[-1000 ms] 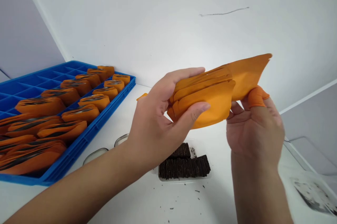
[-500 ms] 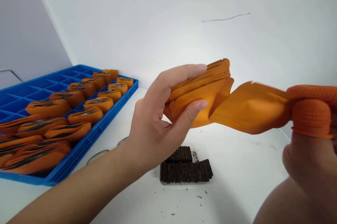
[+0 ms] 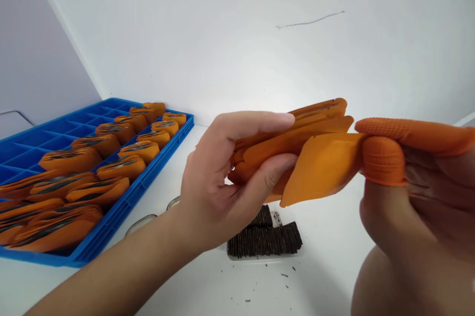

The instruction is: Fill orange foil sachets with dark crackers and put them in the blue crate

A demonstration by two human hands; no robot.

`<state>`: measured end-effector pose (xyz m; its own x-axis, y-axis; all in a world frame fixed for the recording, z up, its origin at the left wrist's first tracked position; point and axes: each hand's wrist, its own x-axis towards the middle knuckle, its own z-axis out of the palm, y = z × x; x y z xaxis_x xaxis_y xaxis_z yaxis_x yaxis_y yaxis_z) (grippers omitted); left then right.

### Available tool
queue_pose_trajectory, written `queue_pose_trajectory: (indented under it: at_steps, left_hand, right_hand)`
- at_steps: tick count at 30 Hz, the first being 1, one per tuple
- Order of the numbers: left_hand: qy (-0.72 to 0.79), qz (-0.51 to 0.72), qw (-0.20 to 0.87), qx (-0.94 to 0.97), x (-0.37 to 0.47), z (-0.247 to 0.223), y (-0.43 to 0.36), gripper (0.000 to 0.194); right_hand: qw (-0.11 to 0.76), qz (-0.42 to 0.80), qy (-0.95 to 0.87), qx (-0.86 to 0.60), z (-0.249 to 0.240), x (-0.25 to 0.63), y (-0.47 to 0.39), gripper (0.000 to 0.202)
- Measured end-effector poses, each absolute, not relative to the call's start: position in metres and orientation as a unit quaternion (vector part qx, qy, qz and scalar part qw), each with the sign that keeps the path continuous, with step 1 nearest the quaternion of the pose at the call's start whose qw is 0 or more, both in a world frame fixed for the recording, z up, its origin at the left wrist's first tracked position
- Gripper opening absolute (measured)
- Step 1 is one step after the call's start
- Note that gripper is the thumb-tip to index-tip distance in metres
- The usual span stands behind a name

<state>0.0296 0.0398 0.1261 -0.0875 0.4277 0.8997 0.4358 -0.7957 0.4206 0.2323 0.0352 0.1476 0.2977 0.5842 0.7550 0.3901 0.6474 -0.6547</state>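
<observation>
My left hand grips a stack of orange packets between its thumb and fingers, at the centre of the head view. To its right, my right hand wears orange finger covers on the thumb and a finger. They pinch the right end of one orange packet, which overlaps the front of the stack. Below my left hand a clear container on the white surface holds rows of thin dark pieces, partly hidden by the hand.
At the left stands a blue compartment tray with several bundles of orange packets in it. A glass rim shows behind my left forearm. Dark crumbs lie in front of the container. A white wall rises behind.
My right hand has moved left with the pinched packet, which now lies closer over the stack and looks less twisted. My left hand and its stack sit slightly lower in view.
</observation>
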Motion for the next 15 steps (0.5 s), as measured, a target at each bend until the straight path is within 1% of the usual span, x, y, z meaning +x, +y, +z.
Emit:
queue_pose_trajectory:
  at_steps: [1, 3, 5, 6, 9, 12, 13, 15]
  left_hand:
    - [-0.322, -0.661, 0.009, -0.677, 0.029, 0.126, 0.039, 0.031]
    - [-0.323, -0.659, 0.010, -0.680, 0.029, 0.126, 0.038, 0.033]
    - [-0.324, -0.663, 0.007, -0.675, 0.028, 0.126, 0.039, 0.032]
    - [-0.328, -0.663, 0.004, -0.673, 0.028, 0.126, 0.039, 0.032]
    - [-0.344, -0.635, -0.021, -0.691, 0.027, 0.128, 0.041, 0.034]
    - [-0.350, -0.582, -0.056, -0.732, 0.026, 0.134, 0.044, 0.044]
    - [-0.349, -0.572, -0.062, -0.739, 0.026, 0.136, 0.045, 0.046]
    - [-0.346, -0.565, -0.067, -0.746, 0.025, 0.138, 0.047, 0.049]
  right_hand:
    - [0.679, 0.029, -0.609, -0.409, 0.147, 0.230, 0.036, 0.026]
    - [0.649, -0.037, -0.639, -0.410, 0.147, 0.227, 0.038, 0.023]
    - [0.631, -0.053, -0.656, -0.411, 0.148, 0.223, 0.039, 0.022]
    - [0.639, -0.044, -0.651, -0.408, 0.149, 0.220, 0.039, 0.019]
    - [0.702, -0.019, -0.600, -0.383, 0.152, 0.210, 0.039, 0.009]
    - [0.723, 0.027, -0.565, -0.397, 0.152, 0.207, 0.043, 0.008]
    - [0.721, 0.062, -0.565, -0.395, 0.151, 0.208, 0.045, 0.011]
    - [0.721, 0.169, -0.558, -0.375, 0.149, 0.211, 0.049, 0.016]
